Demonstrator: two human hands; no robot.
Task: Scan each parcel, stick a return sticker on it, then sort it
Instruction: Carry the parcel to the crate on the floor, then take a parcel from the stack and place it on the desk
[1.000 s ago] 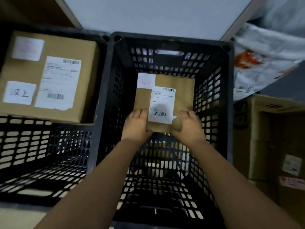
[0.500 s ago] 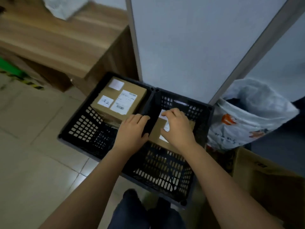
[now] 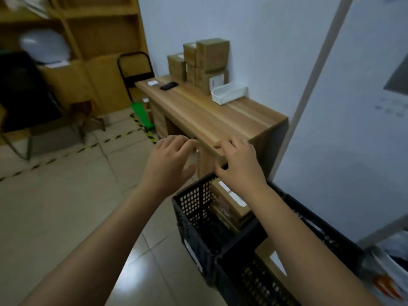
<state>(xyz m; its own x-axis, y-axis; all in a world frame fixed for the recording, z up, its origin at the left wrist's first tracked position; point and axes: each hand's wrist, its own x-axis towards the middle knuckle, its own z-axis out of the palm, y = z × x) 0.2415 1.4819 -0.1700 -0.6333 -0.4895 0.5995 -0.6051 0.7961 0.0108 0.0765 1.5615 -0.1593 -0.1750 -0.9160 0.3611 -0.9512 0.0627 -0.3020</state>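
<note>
The head view shows two bare hands raised in front of the desk (image 3: 220,115), both empty with fingers loosely spread: the left hand (image 3: 170,162) hangs over the floor, the right hand (image 3: 239,166) over the desk's near corner and the crate rim. Two black crates stand side by side against the wall. The far crate (image 3: 194,208) holds one labelled parcel (image 3: 229,202), partly hidden behind the right forearm. The near crate (image 3: 260,281) shows only a sliver of brown cardboard; what it holds is hard to make out. At the back of the desk stands a stack of boxes (image 3: 205,62), about five, blurred at the edges. Beside it lie one white tray (image 3: 229,93), one dark handheld device (image 3: 169,85) and one small white item (image 3: 153,82). A printed bag (image 3: 388,281) is cut off at the lower right.
</note>
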